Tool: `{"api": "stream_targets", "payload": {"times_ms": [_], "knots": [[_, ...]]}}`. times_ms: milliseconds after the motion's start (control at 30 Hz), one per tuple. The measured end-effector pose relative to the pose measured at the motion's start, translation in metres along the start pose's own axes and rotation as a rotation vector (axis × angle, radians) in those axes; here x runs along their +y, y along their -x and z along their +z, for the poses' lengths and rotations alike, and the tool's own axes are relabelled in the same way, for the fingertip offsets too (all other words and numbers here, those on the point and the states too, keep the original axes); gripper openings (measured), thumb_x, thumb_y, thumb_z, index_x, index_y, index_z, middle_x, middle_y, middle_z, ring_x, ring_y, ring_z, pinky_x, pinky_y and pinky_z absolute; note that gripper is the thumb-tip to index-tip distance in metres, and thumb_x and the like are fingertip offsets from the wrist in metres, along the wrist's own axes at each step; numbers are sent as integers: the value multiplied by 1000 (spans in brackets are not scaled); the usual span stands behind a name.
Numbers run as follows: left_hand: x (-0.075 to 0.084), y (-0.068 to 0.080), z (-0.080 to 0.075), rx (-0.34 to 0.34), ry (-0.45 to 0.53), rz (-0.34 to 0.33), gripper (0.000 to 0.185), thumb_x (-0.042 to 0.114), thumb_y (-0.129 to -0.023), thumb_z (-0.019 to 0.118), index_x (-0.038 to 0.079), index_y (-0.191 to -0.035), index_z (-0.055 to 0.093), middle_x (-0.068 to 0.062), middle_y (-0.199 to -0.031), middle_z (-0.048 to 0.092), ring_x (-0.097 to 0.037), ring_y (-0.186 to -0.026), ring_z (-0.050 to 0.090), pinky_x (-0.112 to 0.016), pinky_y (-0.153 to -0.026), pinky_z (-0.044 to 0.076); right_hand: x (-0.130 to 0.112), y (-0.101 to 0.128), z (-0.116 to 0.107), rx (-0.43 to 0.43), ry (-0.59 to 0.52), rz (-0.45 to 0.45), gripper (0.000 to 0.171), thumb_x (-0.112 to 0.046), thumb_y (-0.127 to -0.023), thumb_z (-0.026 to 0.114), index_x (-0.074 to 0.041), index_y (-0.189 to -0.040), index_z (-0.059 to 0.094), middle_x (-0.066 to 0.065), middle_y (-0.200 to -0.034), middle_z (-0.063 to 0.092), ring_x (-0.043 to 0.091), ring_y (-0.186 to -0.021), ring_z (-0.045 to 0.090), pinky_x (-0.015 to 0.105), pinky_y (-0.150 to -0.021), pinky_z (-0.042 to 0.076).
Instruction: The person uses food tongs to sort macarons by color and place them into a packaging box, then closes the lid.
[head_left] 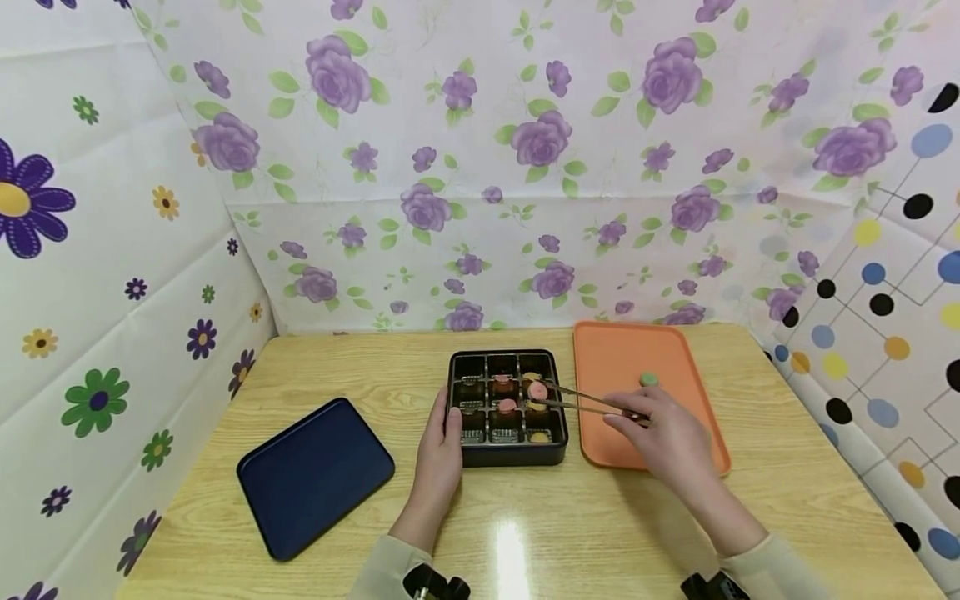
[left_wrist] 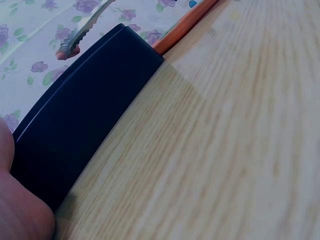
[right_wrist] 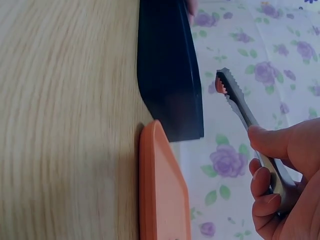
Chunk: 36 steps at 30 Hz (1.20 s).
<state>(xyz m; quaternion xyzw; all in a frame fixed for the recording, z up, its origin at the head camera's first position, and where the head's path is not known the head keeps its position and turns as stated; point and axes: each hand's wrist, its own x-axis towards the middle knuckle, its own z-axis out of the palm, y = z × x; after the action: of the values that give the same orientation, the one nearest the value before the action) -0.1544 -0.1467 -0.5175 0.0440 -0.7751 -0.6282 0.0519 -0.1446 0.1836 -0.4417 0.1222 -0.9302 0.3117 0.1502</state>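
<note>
A black compartment box [head_left: 507,454] sits mid-table with several small round sweets in its cells. My left hand [head_left: 444,433] rests against the box's left wall [left_wrist: 75,130], fingers laid along it. My right hand [head_left: 660,429] grips metal tongs [head_left: 581,402] over the orange tray [head_left: 611,354]. The tongs' tips pinch a pink round sweet [head_left: 537,390] above the box's right column. In the right wrist view the tongs [right_wrist: 235,97] hold the pink sweet [right_wrist: 219,85] beyond the box [right_wrist: 167,70]. A green sweet [head_left: 648,380] lies on the orange tray.
A dark blue tray [head_left: 315,475] lies at the left on the wooden table [head_left: 525,542]. Floral and dotted sheets wall in the table on the left, back and right.
</note>
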Motion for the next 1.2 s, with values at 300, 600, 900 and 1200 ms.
{"api": "stream_targets", "payload": {"times_ms": [300,600,900,1200], "knots": [[0,-2,1,1,13,11,63,43,-122,41,24,-179,22,-6,-181,26,-35,-165,25,-64,-130,25,-19,3,10,-50,1,-17,27,-25,-100,87,-26,-127,86,-6,-102,68,10,-74,56,30,-54,44],[0,-1,1,-1,14,10,61,38,-123,41,23,-179,22,-6,-181,26,-35,-165,26,-64,-130,25,-27,5,20,-110,15,-4,25,-25,-98,89,-25,-123,87,-11,-96,64,7,-66,51,30,-51,42],[0,-2,1,-5,21,17,61,37,-123,41,23,-179,22,-5,-181,26,-35,-165,26,-65,-130,25,-27,5,25,-129,34,-9,24,-27,-96,90,-27,-120,88,-12,-94,63,6,-60,47,29,-50,38],[0,-1,1,-7,30,16,61,37,-123,41,22,-179,22,-6,-182,24,-35,-166,25,-64,-131,23,-26,4,25,-151,44,6,24,-27,-97,89,-26,-121,87,-12,-93,61,7,-63,50,29,-51,39]]}}
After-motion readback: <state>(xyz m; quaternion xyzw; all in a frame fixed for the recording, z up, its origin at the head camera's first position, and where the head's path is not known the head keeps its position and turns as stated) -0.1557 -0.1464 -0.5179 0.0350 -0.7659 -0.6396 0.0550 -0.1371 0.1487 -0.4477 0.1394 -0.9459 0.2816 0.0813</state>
